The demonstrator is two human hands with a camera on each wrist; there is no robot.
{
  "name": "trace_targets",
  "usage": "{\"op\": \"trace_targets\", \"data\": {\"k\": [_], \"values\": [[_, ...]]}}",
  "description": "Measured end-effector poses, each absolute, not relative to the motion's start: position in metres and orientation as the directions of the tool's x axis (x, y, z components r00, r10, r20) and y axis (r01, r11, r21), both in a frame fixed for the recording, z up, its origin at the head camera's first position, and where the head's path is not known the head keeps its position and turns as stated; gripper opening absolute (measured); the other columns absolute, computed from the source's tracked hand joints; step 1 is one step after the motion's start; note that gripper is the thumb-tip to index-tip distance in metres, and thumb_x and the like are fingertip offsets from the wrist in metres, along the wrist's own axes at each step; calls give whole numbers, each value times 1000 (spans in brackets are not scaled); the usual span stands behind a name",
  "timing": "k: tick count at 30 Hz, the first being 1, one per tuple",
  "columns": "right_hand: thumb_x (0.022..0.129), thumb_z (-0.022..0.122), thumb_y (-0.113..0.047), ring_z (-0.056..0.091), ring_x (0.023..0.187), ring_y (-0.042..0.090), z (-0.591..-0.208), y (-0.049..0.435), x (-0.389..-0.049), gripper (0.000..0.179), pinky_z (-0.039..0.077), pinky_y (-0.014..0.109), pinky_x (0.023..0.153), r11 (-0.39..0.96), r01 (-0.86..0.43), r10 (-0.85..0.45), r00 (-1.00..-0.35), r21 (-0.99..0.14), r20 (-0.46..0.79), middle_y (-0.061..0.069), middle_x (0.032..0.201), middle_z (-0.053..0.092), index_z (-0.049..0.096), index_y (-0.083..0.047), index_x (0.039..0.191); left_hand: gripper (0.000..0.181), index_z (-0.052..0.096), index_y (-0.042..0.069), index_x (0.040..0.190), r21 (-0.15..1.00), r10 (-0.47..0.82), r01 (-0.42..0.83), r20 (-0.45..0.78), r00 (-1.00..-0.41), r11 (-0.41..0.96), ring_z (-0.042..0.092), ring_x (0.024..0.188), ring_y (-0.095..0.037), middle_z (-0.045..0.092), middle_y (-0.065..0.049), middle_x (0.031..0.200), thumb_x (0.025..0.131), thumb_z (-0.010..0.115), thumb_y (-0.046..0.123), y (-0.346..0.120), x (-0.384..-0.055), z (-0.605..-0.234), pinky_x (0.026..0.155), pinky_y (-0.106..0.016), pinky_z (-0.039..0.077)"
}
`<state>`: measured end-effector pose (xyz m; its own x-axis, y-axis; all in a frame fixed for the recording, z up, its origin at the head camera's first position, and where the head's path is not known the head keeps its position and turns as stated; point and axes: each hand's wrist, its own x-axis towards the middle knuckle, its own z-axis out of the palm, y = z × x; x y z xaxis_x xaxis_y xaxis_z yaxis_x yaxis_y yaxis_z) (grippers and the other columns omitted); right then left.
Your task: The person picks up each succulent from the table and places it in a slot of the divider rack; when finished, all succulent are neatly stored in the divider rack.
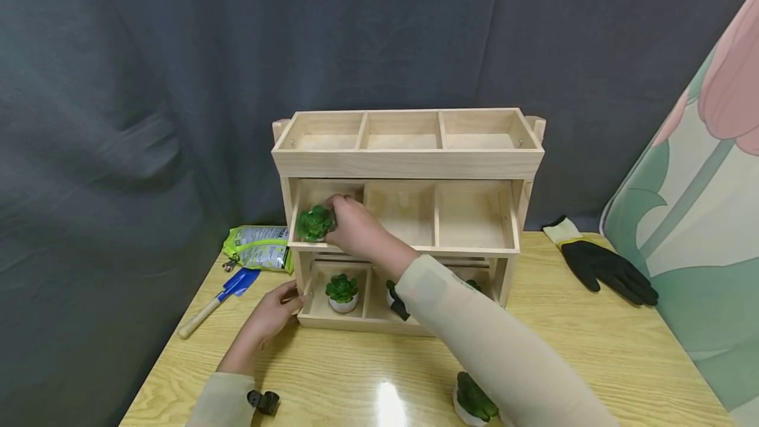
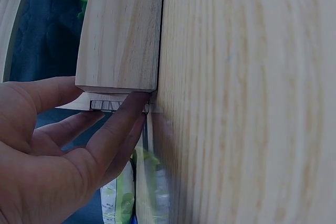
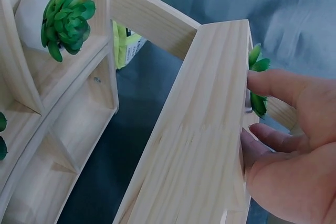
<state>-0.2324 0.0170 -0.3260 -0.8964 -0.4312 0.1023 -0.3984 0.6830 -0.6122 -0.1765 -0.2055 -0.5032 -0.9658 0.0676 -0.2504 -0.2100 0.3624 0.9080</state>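
A three-tier wooden planter shelf (image 1: 409,165) stands on the table. In the head view my right hand (image 1: 358,226) holds a green potted succulent (image 1: 315,223) in the left compartment of the middle tier. The right wrist view shows the thumb and fingers at this plant, its pot mostly hidden behind the front board (image 3: 194,119). My left hand (image 1: 275,312) grips the shelf's lower left corner. Up close, its thumb and fingers lie around a wooden end (image 2: 118,85). A succulent in a white pot (image 1: 342,290) sits in the bottom tier's left compartment.
Two more succulents in the bottom tier are partly hidden by my right arm. Another potted succulent (image 1: 474,399) stands at the table's front. Left of the shelf lie a green bag (image 1: 259,246) and a blue trowel (image 1: 219,298); a black glove (image 1: 605,267) lies right.
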Motion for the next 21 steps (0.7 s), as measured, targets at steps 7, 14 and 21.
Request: {"op": "trace_targets", "data": {"k": [7, 14, 21], "values": [[95, 81, -11, 65, 125, 31, -327, 24, -229, 60, 58, 44, 110, 670, -421, -439, -889, -611, 131, 18, 136, 66, 55, 1, 147, 59, 37, 3, 165, 908, 71, -208, -250, -966, 364, 48, 148, -53, 44, -32, 163, 111, 56, 16, -205, -175, -503, 115, -61, 54], [95, 81, -10, 65, 124, 30, -326, 34, -221, 60, 60, 43, 108, 617, -418, -438, -886, -667, 151, 17, 137, 66, 55, -1, 148, 59, 38, 3, 165, 906, 65, -216, -256, -964, 363, 48, 148, -53, 45, -31, 162, 111, 56, 16, -205, -175, -503, 116, -62, 52], [94, 79, -6, 64, 133, 34, -322, 49, -208, 67, 59, 44, 113, 536, -376, -427, -893, -756, 141, 19, 147, 61, 50, -2, 154, 59, 37, 3, 165, 905, 72, -209, -252, -965, 370, 49, 148, -53, 45, -31, 162, 111, 56, 17, -205, -174, -502, 115, -61, 54]]}}
